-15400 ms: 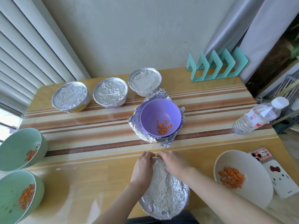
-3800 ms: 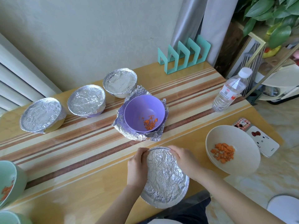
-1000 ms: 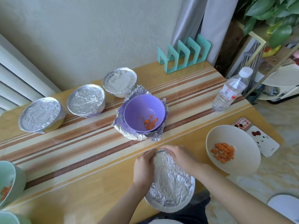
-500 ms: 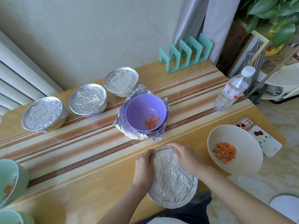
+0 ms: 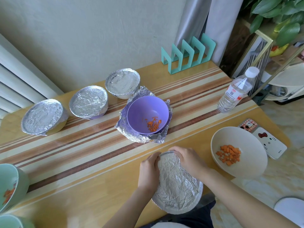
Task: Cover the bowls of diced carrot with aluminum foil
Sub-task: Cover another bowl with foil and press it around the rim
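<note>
This is my home, a dining corner by the look of it: a glossy striped wooden bench (image 5: 82, 153) against a plain wall (image 5: 98, 38), grey curtains (image 5: 195, 22) behind, a leafy houseplant (image 5: 279, 17) by a gold-framed shelf (image 5: 264, 45), household bowls of diced carrot (image 5: 144, 109), a water bottle (image 5: 235, 91) and a cartoon-cat gadget (image 5: 269, 143) beside me.

The left edge of the frame cuts off a green bowl (image 5: 14, 186) and, in the lower left corner, nearly all of a second green bowl (image 5: 9, 222), foil (image 5: 177, 183) at lower middle hides whatever lies beneath it, and the print on the bottle (image 5: 235, 91) is too small to read.
</note>
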Available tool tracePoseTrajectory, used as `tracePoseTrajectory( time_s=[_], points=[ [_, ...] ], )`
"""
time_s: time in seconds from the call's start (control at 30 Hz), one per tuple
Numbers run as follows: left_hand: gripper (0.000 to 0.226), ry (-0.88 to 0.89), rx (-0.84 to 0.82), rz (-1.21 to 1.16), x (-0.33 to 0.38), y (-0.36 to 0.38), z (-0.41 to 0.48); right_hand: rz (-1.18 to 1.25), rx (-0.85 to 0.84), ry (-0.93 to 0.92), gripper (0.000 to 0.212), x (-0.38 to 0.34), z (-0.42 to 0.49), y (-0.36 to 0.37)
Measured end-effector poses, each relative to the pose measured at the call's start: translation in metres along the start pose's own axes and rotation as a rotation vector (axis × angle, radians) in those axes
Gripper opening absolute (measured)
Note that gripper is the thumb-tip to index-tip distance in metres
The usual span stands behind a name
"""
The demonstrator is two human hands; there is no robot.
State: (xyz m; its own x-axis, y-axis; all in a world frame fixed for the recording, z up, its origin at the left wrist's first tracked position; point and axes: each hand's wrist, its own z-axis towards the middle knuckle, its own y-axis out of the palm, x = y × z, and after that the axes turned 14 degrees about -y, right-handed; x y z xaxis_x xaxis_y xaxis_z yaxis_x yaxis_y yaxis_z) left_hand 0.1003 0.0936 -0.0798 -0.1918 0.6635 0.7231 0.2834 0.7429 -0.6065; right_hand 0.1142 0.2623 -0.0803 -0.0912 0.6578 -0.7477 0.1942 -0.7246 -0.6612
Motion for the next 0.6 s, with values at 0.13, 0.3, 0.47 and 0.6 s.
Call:
tracePoseTrajectory(
  time_s=[0.13, 0.3, 0.47, 0.6],
  points=[
    [0.029, 0.016, 0.004, 0.005, 0.000, 0.000, 0.001, 0.032, -0.021, 0.033, 0.033, 0.000, -0.005, -0.004],
    [0.029, 0.019, 0.009, -0.008, 0.001, 0.000, 0.000, 0.049, -0.012, 0.081, 0.036, 0.003, -0.014, -0.005],
    [0.026, 0.002, 0.023, -0.042, 0.000, -0.002, 0.000, 0.059, 0.003, 0.096, 0.033, 0.002, -0.011, -0.005],
    [0.026, -0.067, 0.099, -0.067, 0.001, -0.007, 0.003, 0.049, 0.014, 0.119, 0.034, 0.005, -0.009, -0.002]
  ],
)
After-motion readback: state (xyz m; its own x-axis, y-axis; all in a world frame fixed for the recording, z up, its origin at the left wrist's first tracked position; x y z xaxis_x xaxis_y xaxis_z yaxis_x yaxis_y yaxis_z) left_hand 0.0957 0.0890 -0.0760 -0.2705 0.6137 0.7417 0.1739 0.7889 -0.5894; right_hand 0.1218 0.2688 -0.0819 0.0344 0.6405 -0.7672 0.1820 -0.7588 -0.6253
